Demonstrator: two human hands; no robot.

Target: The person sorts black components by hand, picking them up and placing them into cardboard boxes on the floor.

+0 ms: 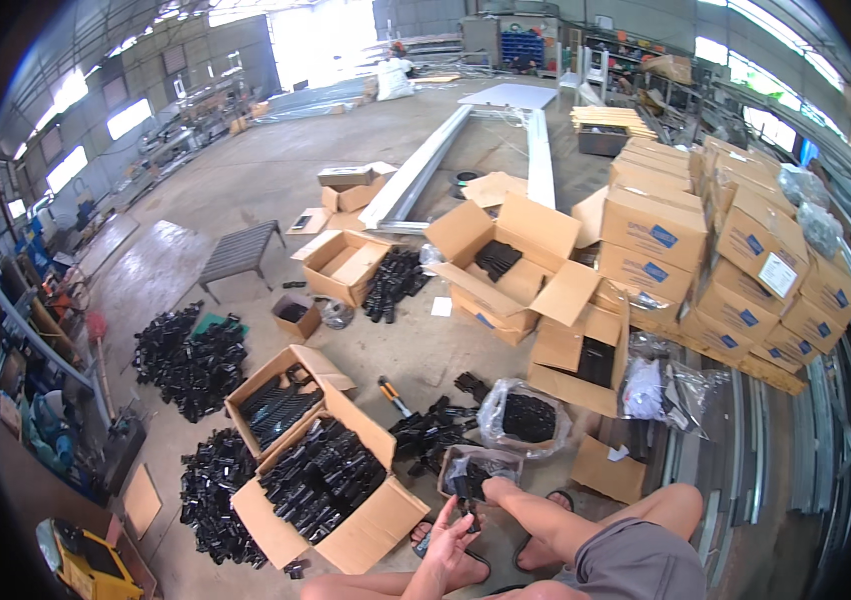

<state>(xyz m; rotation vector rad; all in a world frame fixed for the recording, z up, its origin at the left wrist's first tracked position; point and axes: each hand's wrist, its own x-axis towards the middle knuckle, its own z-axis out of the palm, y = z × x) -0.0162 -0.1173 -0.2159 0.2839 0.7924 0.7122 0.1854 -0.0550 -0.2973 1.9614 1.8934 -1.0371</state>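
Observation:
My left hand (pixel 449 545) is raised just in front of a small open carton (pixel 512 464). Its fingers are closed on a small black part (pixel 467 498), whose exact kind is too small to tell. My right hand (pixel 498 487) reaches to the near side of that carton, its fingers hidden among the contents. Clear plastic and black pieces lie inside the carton. Behind it a plastic-lined container (pixel 531 418) holds more black pieces. To its left is a loose heap of black parts (pixel 433 432).
A large open carton (pixel 401 510) full of black parts stands left, beside a second carton (pixel 236 402). Black piles (pixel 191 360) lie farther left. An orange-handled tool (pixel 392 392) lies ahead. Stacked cartons (pixel 651 230) and long metal profiles (pixel 816 440) are on the right.

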